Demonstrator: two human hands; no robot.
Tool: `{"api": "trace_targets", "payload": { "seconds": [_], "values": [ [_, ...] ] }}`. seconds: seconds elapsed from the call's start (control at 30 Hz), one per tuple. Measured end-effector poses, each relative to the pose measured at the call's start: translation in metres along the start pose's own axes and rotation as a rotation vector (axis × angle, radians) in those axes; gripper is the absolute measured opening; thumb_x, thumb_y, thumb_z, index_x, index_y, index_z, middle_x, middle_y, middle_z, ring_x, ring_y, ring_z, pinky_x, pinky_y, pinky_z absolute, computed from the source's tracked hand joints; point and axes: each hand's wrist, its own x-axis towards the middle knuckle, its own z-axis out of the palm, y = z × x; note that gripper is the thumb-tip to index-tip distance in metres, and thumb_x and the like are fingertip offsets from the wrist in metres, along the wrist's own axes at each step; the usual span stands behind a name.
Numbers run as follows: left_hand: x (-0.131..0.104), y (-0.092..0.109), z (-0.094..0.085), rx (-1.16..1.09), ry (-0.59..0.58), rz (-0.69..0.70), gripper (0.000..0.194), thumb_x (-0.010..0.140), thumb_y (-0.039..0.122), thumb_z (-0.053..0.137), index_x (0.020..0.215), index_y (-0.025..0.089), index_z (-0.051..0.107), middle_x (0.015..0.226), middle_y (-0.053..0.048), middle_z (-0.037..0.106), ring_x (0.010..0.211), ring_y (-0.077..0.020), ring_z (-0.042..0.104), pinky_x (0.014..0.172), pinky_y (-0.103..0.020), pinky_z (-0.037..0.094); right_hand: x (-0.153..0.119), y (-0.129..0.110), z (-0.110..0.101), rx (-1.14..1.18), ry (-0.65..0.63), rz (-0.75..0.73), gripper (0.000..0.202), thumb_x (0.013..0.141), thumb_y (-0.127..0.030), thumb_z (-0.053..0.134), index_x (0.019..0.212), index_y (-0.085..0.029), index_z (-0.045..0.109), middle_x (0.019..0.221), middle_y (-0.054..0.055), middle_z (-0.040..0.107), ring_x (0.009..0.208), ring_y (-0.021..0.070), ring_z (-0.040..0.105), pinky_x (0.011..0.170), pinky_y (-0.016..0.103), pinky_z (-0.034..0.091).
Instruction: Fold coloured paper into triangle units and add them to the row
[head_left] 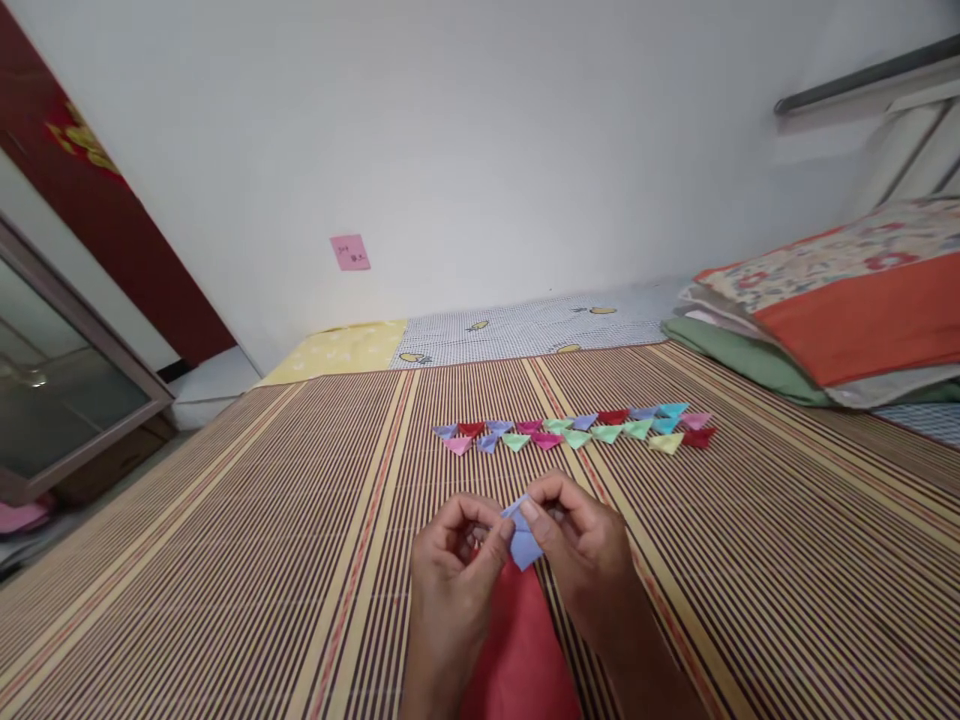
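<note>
A small piece of folded blue paper (pixel 526 547) is held up between both hands at the lower middle of the view. My left hand (pixel 459 568) pinches its left edge between thumb and fingers. On the other side, my right hand (pixel 589 553) grips the upper right part, its thumb pressed on the front of the paper. Beneath the hands lies something plain red (pixel 523 645), partly covered by them. Beyond the fingertips, folded paper triangles (pixel 577 438) in pink, red, blue, green and yellow lie in two rows.
A striped mat (pixel 262 540) covers the bed. Folded bedding (pixel 885 320) is piled at the right. Patterned cloth (pixel 510 328) runs along the white wall, where a pink note (pixel 350 253) is stuck. A glass-panelled frame (pixel 67 370) stands at the left.
</note>
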Motion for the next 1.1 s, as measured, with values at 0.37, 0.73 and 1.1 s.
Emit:
{"api": "trace_targets", "payload": {
  "seconds": [0.37, 0.73, 1.1],
  "values": [
    [-0.001, 0.001, -0.005, -0.073, 0.011, -0.108, 0.024, 0.077, 0.03, 0.082, 0.092, 0.019, 0.068, 0.076, 0.0, 0.067, 0.07, -0.0131, 0.061, 0.066, -0.023, 0.05, 0.002, 0.002, -0.002, 0.183, -0.078, 0.076, 0.021, 0.091, -0.036, 0.062, 0.078, -0.019, 0.059, 0.067, -0.003, 0.05, 0.058, 0.0119, 0.045, 0.053, 0.024, 0.038],
    [-0.001, -0.001, -0.013, -0.024, -0.101, -0.127, 0.023, 0.085, 0.033, 0.075, 0.073, 0.016, 0.067, 0.068, 0.0, 0.062, 0.065, -0.0126, 0.054, 0.063, -0.023, 0.044, 0.006, -0.004, -0.012, 0.156, -0.231, 0.101, 0.029, 0.094, -0.04, 0.059, 0.078, -0.017, 0.065, 0.067, -0.001, 0.056, 0.064, 0.0124, 0.05, 0.059, 0.024, 0.04],
    [0.0, -0.008, -0.014, -0.08, 0.012, -0.136, 0.024, 0.085, 0.032, 0.075, 0.072, 0.016, 0.064, 0.066, 0.002, 0.061, 0.063, -0.0105, 0.053, 0.062, -0.022, 0.042, 0.002, -0.01, -0.01, 0.015, -0.213, 0.128, 0.023, 0.093, -0.032, 0.06, 0.075, -0.018, 0.063, 0.065, -0.003, 0.053, 0.06, 0.0115, 0.045, 0.056, 0.025, 0.036]
  ]
}}
